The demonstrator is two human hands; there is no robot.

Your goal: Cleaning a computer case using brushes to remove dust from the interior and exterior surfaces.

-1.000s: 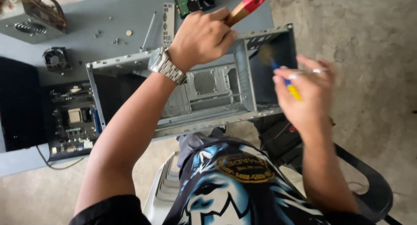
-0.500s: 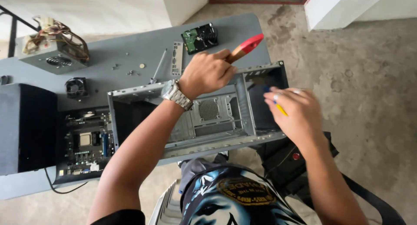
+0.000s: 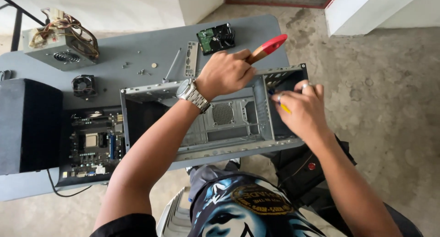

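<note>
While the grey surface (image 3: 137, 44) stands on a rough concrete floor (image 3: 389, 104) beside white walls, the left hand (image 3: 224, 74) is closed around a wooden brush handle with a red end (image 3: 268, 47) above the open metal computer case (image 3: 206, 122). The right hand (image 3: 302, 111) pinches a yellow and blue tool (image 3: 283, 106) at the case's right end. A power supply (image 3: 62, 44), small fan (image 3: 84, 86), motherboard (image 3: 91, 145), hard drive (image 3: 215, 38) and black panel (image 3: 27, 125) also lie on the surface.

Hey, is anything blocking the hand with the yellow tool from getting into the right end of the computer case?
Nothing visible. The right hand holds the yellow tool right at the open case, inside its right end wall. The left hand, gripping a red-handled tool, is off to the side above the rim.
</note>
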